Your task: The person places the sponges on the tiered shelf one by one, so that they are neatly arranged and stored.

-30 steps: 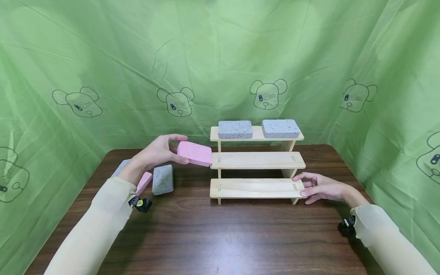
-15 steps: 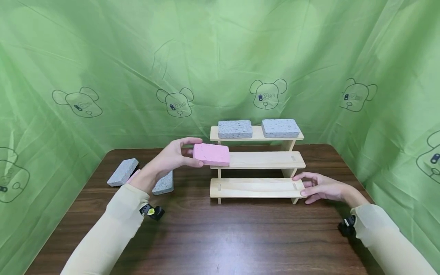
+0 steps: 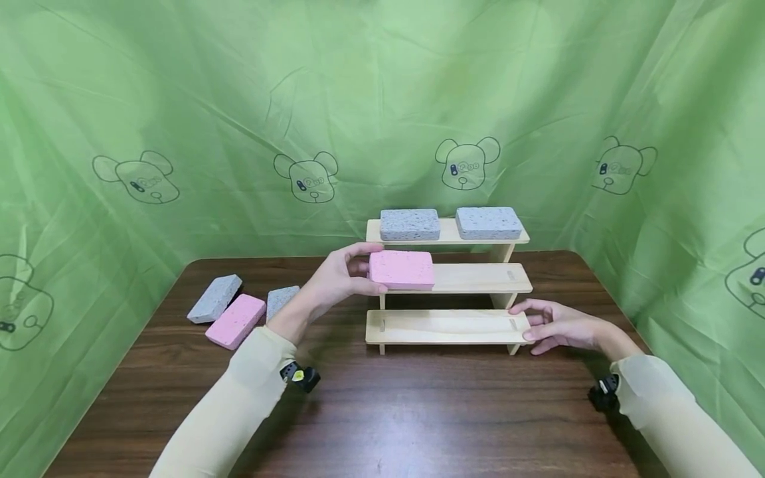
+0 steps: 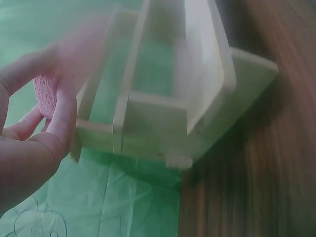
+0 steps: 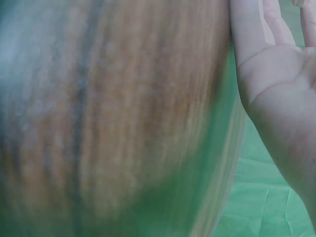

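My left hand (image 3: 342, 280) grips a pink sponge (image 3: 402, 269) by its left end, thumb in front and fingers behind. The sponge overlaps the left part of the middle step of a three-tier wooden display stand (image 3: 448, 325). In the left wrist view the pink sponge (image 4: 45, 96) shows between thumb and fingers beside the stand's side panel (image 4: 148, 123). My right hand (image 3: 558, 325) pinches the right end of the bottom step. Two blue-grey sponges, one on the left (image 3: 410, 225) and one on the right (image 3: 489, 223), lie on the top step.
On the brown wooden table (image 3: 382, 411), left of the stand, lie another pink sponge (image 3: 236, 321), a blue-grey sponge (image 3: 215, 299) and a second blue-grey one (image 3: 279, 299) partly hidden by my left hand. A green curtain (image 3: 382, 119) hangs behind and at the sides.
My left hand has carried the pink sponge rightward, from beside the stand to the middle step. More of the pink sponge on the table is uncovered. My right hand stays in place.
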Demonstrator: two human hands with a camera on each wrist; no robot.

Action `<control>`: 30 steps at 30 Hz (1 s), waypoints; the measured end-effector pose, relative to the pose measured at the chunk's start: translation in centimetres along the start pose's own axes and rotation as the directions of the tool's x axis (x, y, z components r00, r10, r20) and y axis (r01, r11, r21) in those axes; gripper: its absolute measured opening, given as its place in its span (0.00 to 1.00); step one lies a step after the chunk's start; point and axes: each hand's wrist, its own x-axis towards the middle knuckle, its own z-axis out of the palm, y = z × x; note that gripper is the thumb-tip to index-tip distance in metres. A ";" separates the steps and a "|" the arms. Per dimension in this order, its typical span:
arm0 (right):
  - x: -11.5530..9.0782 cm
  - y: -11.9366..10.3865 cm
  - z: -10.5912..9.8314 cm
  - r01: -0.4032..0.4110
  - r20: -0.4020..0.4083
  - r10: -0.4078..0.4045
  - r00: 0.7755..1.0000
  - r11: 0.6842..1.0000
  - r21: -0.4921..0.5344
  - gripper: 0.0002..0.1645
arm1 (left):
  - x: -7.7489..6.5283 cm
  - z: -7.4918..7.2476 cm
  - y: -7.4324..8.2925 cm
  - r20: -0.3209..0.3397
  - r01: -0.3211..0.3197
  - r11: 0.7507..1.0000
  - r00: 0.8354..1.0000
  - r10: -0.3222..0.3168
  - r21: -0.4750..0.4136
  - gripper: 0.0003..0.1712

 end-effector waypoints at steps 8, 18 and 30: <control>0.0 -0.3 0.1 0.003 0.003 -0.003 1.000 1.000 0.006 0.28 | 1.0 2.1 0.1 0.025 -0.017 1.000 1.000 0.017 -0.004 0.46; 0.0 0.0 0.0 0.000 -0.005 0.000 1.000 1.000 0.010 0.27 | 1.9 4.0 -0.1 0.033 -0.034 0.999 0.999 0.035 -0.032 0.46; 0.0 0.1 0.0 -0.007 -0.003 0.007 1.000 1.000 0.013 0.28 | 3.1 5.2 -0.2 0.037 0.027 0.999 0.999 -0.026 -0.033 0.49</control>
